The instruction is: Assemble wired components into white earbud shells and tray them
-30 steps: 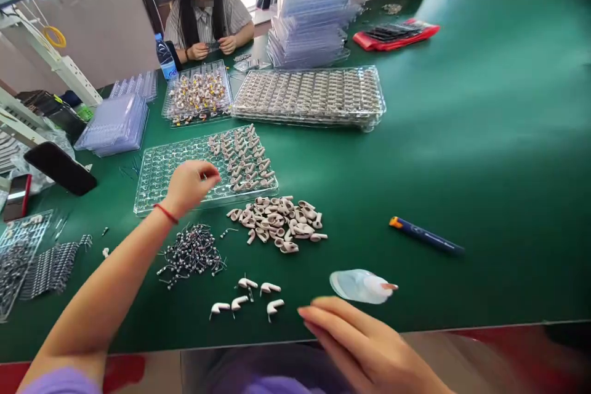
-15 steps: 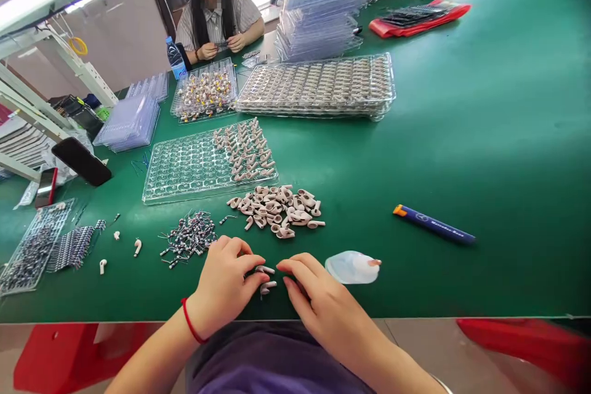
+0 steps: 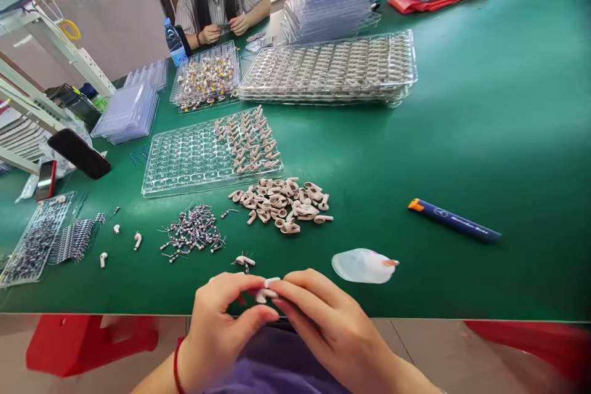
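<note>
At the green bench [image 3: 462,141], pinching a small white shell [image 3: 263,297] in the right grip [image 3: 277,293], with the left grip [image 3: 270,298] parted close around it. Closer together than a moment ago, so both at the shell. Just past the left grip, leaving another white piece [image 3: 245,260] lying.

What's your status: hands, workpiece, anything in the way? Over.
Left hand and right hand close together at small white hooked plastic casings. Exact grip unclear. Translucent rounded plastic bottle just beyond right hand, seemingly not blocking.
</note>
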The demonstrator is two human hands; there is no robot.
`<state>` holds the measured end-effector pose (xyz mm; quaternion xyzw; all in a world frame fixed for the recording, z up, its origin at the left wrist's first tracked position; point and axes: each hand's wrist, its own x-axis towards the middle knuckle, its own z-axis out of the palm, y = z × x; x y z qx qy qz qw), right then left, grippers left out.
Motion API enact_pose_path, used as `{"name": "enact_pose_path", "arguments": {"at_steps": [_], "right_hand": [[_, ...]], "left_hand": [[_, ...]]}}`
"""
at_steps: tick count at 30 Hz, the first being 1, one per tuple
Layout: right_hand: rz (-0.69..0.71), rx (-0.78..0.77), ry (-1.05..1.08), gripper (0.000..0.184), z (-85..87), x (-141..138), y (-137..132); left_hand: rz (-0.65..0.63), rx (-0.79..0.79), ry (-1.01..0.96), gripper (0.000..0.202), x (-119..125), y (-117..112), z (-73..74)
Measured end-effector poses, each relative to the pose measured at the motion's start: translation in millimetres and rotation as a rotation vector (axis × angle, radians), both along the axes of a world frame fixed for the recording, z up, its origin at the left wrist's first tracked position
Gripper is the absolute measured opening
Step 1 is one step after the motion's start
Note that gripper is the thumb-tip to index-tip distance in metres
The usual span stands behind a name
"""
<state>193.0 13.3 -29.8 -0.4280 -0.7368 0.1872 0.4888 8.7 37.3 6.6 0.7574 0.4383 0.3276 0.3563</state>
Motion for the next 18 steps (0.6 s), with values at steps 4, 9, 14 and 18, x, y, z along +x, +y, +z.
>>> {"name": "enact_pose_path", "arguments": {"at_steps": [4,9,14,18], "right_hand": [[0.11,0.016,0.081,0.03,2.8,0.4,-9.7],[0.153,-0.081,0.156,0.018,6.0,-1.1,-13.7],[0.191,-0.137,0.201,0.02,7.6,2.4,-20.7],[-0.085,0.008,0.229,0.031,-9.5,21.5,-33.3]], "left_hand": [[0.04,-0.502,-0.095,0.027,-4.3,-14.3,3.9],[0.031,-0.393,-0.109,0.018,-1.4,-22.3,4.3],[-0.012,-0.216,-0.093,0.012,-1.6,-26.0,1.9],[-0.005,0.067,-0.024,0.014,-5.3,-27.1,-5.2]]}}
